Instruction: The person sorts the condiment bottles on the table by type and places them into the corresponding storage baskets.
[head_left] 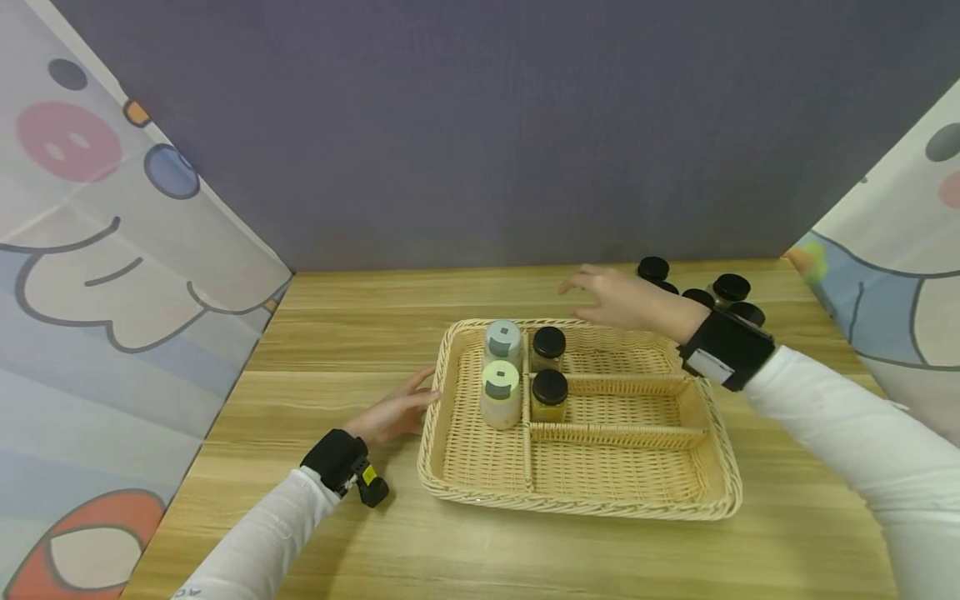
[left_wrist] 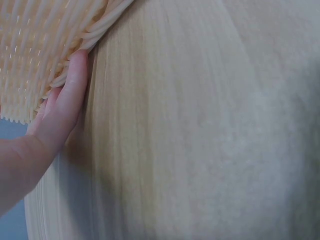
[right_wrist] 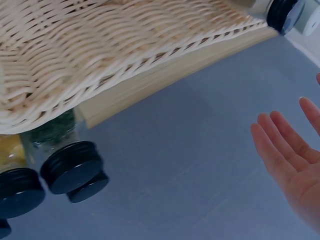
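Note:
A woven basket (head_left: 585, 505) with dividers rests on the wooden table. My left hand (head_left: 397, 412) touches its left side, the fingers lying along the outer wall (left_wrist: 75, 75) in the left wrist view. Over the basket's back edge is my right hand (head_left: 622, 298), its fingers loosely spread and holding nothing. The left compartment contains a bottle with a pale blue lid (head_left: 503, 337) and another with a pale green lid (head_left: 500, 392). Just right of them, two black-lidded jars (head_left: 550, 387) stand in separate compartments, the front one with yellowish contents.
Several more black-lidded jars (head_left: 731, 288) stand on the table behind the basket's right end, partly hidden by my right forearm. In the right wrist view one jar (right_wrist: 52, 127) has green contents. A grey panel (head_left: 480, 150) rises behind the table (head_left: 337, 317); cartoon-printed sheets (head_left: 97, 333) flank it.

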